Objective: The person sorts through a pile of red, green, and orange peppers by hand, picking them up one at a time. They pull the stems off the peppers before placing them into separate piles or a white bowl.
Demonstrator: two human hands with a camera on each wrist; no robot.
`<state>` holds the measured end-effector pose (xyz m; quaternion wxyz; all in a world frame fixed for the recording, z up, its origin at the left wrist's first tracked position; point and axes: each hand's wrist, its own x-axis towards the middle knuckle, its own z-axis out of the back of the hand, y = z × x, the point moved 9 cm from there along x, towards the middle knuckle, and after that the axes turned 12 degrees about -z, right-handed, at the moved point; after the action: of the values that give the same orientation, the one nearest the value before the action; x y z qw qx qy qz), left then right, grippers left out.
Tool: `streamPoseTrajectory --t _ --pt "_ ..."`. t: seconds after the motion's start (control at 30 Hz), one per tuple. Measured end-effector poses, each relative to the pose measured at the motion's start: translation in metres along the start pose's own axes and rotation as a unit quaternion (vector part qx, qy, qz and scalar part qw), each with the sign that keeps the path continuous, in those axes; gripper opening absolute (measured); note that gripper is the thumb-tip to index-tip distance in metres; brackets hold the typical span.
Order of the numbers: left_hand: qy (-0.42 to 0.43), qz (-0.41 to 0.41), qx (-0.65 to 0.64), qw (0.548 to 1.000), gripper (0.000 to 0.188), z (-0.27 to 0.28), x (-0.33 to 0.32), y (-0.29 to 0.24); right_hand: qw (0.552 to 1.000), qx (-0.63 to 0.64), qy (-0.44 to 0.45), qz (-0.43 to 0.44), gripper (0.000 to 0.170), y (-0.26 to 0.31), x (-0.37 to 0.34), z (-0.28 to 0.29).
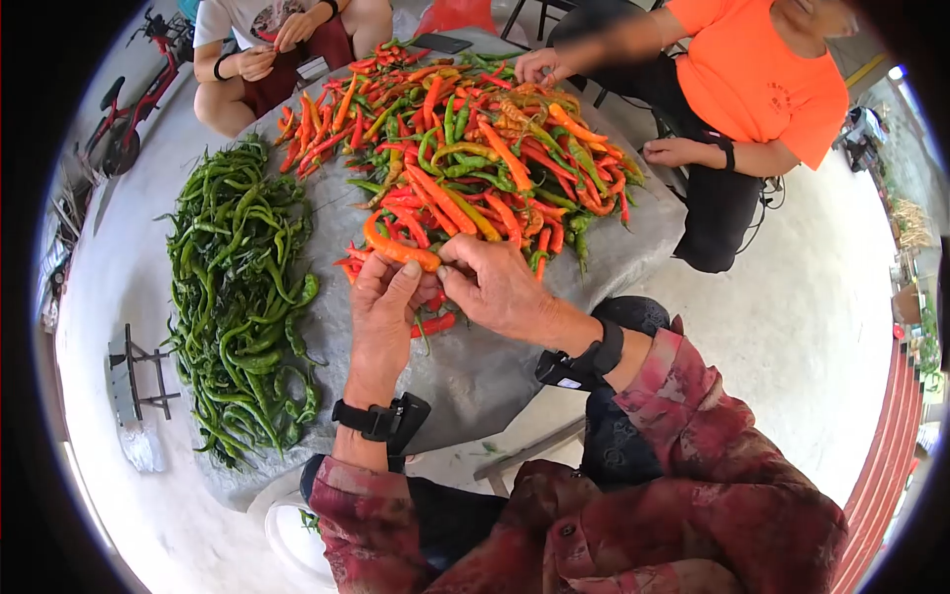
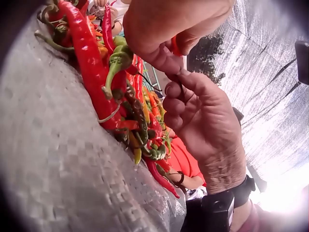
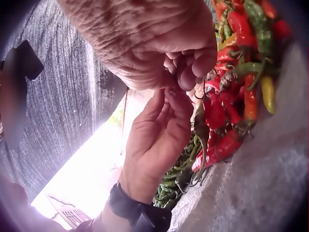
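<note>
An orange chili pepper (image 1: 398, 247) lies across the fingers of my left hand (image 1: 379, 302), which grips it over the near edge of the pepper pile. My right hand (image 1: 503, 295) meets it from the right and pinches the stem end. Seen from the left wrist, thumb and fingertips of the right hand (image 2: 205, 123) close on a thin dark stem. In the right wrist view the fingertips of the left hand (image 3: 157, 137) touch those of the right, and the pepper is mostly hidden. Red chili peppers (image 1: 432, 325) lie just beneath both hands.
A large heap of red, orange and green peppers (image 1: 465, 148) covers the far part of a grey sheet (image 1: 465, 381). Green peppers (image 1: 242, 287) form a long pile at left. Two people sit across, one in an orange shirt (image 1: 757, 74). A small stool (image 1: 139, 371) stands left.
</note>
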<state>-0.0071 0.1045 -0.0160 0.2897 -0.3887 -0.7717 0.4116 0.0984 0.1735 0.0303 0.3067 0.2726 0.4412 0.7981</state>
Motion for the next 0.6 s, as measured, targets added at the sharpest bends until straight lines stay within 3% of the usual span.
streamPoseTrajectory --t 0.2,0.23,0.3,0.33,0.4,0.43,0.5,0.57,0.6 --pt "0.017 -0.031 0.117 0.992 0.015 0.003 -0.001 -0.006 0.999 -0.039 -0.009 -0.026 0.016 -0.008 0.002 -0.003" --pt "0.007 -0.041 0.128 0.991 0.014 0.002 0.000 -0.008 0.998 -0.063 -0.011 -0.003 0.012 -0.008 0.001 -0.004" --pt "-0.015 -0.055 0.116 0.992 0.013 -0.003 0.000 -0.012 1.000 0.018 -0.020 0.016 0.011 -0.012 0.001 -0.004" --pt "-0.026 -0.054 0.095 0.994 0.014 -0.005 -0.001 -0.011 0.997 0.035 -0.033 0.068 0.014 -0.004 0.001 0.001" --pt "0.000 -0.055 0.115 0.992 0.017 -0.007 -0.003 -0.012 0.981 0.176 0.055 -0.056 0.019 -0.020 0.005 -0.004" --pt "0.012 -0.047 0.147 0.988 0.020 -0.006 -0.004 -0.012 0.982 0.172 0.052 -0.051 0.019 -0.013 0.007 0.002" --pt "0.018 -0.092 0.209 0.973 0.022 -0.011 -0.007 -0.022 0.940 0.270 0.095 -0.188 0.022 -0.028 0.007 -0.001" --pt "0.027 -0.159 0.325 0.932 0.036 -0.020 -0.014 -0.036 0.929 0.300 0.097 -0.191 0.023 -0.039 0.010 -0.006" --pt "0.028 -0.158 0.325 0.932 0.036 -0.022 -0.015 -0.039 0.917 0.332 0.100 -0.195 0.024 -0.039 0.010 -0.008"
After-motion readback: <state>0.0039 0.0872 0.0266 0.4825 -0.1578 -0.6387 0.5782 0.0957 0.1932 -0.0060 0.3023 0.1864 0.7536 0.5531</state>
